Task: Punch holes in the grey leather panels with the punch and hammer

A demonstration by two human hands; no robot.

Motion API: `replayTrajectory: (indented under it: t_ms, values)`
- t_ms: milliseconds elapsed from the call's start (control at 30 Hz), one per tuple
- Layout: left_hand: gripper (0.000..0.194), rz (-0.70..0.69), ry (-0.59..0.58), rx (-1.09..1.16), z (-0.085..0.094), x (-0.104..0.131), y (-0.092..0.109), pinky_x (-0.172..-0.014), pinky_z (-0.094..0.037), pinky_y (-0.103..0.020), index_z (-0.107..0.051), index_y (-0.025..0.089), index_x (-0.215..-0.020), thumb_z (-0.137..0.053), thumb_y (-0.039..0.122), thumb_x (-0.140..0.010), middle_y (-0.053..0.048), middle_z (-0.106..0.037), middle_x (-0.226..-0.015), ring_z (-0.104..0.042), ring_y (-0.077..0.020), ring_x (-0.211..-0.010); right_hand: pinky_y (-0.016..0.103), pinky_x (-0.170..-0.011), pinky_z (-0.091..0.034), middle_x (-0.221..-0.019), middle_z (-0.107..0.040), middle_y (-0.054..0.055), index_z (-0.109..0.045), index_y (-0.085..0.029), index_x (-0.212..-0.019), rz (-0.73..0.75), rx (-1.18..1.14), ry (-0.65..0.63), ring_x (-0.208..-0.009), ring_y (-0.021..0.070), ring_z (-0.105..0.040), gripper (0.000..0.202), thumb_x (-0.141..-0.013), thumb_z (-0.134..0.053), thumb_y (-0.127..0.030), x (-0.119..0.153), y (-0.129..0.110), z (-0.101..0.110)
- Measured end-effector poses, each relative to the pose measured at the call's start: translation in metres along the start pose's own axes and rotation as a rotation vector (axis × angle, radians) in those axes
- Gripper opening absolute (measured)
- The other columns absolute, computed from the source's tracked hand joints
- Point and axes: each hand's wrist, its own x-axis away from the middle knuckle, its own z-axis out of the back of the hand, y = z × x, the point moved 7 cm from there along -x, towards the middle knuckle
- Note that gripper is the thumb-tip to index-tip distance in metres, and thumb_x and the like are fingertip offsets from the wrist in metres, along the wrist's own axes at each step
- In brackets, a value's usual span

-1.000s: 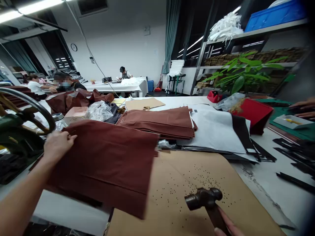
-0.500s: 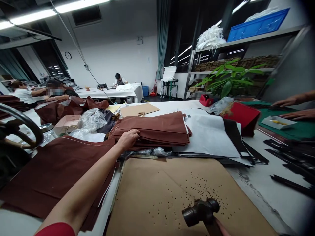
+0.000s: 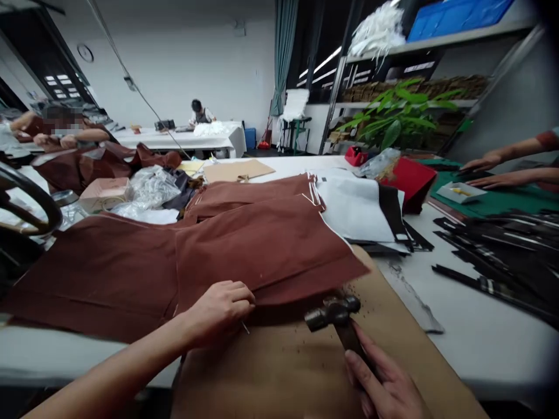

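Observation:
My left hand (image 3: 222,311) is closed on the near edge of a brown fabric panel (image 3: 271,250). The panel hangs partly over the tan board (image 3: 262,378), its right corner raised. A thin metal tip (image 3: 245,327) sticks out below my left fingers; the rest of that tool is hidden. My right hand (image 3: 384,378) grips a ball-peen hammer (image 3: 334,314) by its handle, the head above the board near the panel's edge. Small punched holes mark the board. Behind the panel lies a stack of brown panels (image 3: 244,195).
More brown panels (image 3: 109,273) lie at left, near a metal handwheel (image 3: 48,221). White and black sheets (image 3: 353,209) sit behind the board, with black strips (image 3: 502,244) at right. A co-worker's hands (image 3: 484,169) rest over a green mat (image 3: 524,192).
My left hand has drawn a brown panel off the stack and toward me, over the board. The hammer has shifted slightly up and left, and more of my right hand shows.

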Motion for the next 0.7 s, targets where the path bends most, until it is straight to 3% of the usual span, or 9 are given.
replayTrajectory:
  t_ms: [100, 200, 300, 500, 700]
  values:
    - [0.021, 0.233, 0.014, 0.285, -0.018, 0.018, 0.009, -0.084, -0.049, -0.033, -0.058, 0.020, -0.087, -0.043, 0.025, -0.102, -0.006, -0.067, -0.094, -0.060, -0.0193, -0.087, 0.022, -0.042, -0.034, -0.067, -0.050, -0.004, -0.056, -0.020, -0.146, -0.011, 0.027, -0.065, -0.047, 0.0089, -0.039, 0.075, -0.086, -0.070, -0.063, 0.005, -0.007, -0.005]
    - [0.034, 0.446, 0.188, 0.494, -0.019, 0.015, -0.013, -0.084, -0.050, -0.032, -0.062, 0.019, -0.094, -0.034, 0.034, -0.108, -0.006, -0.066, -0.092, -0.061, -0.0185, -0.086, 0.023, -0.044, -0.036, -0.069, -0.050, -0.003, -0.053, -0.018, -0.149, -0.023, 0.063, -0.103, -0.049, 0.0096, -0.039, 0.078, -0.087, -0.069, -0.063, 0.005, -0.009, -0.008]
    - [0.038, 0.553, 0.306, 0.720, -0.027, 0.004, -0.033, -0.079, -0.055, -0.030, -0.065, 0.016, -0.100, -0.042, 0.046, -0.106, -0.006, -0.069, -0.089, -0.066, -0.0175, -0.081, 0.023, -0.045, -0.037, -0.069, -0.051, -0.004, -0.051, -0.018, -0.150, -0.021, 0.071, -0.088, -0.050, 0.0096, -0.040, 0.080, -0.086, -0.070, -0.062, 0.005, -0.009, -0.006]
    - [0.038, 0.575, 0.310, 0.830, -0.052, 0.001, -0.042, -0.072, -0.060, -0.029, -0.062, 0.015, -0.100, -0.047, 0.049, -0.104, -0.007, -0.072, -0.087, -0.071, -0.0173, -0.076, 0.021, -0.044, -0.035, -0.068, -0.050, -0.004, -0.050, -0.020, -0.151, -0.007, 0.063, -0.094, -0.049, 0.0083, -0.040, 0.078, -0.088, -0.067, -0.063, 0.005, -0.010, -0.007]
    - [0.030, 0.510, 0.290, 0.686, -0.053, 0.005, -0.040, -0.074, -0.055, -0.027, -0.063, 0.017, -0.099, -0.045, 0.039, -0.106, -0.005, -0.072, -0.087, -0.068, -0.0150, -0.076, 0.022, -0.043, -0.037, -0.067, -0.051, -0.004, -0.049, -0.018, -0.152, -0.011, 0.097, -0.097, -0.048, 0.0092, -0.041, 0.077, -0.091, -0.064, -0.063, 0.005, -0.009, -0.009]
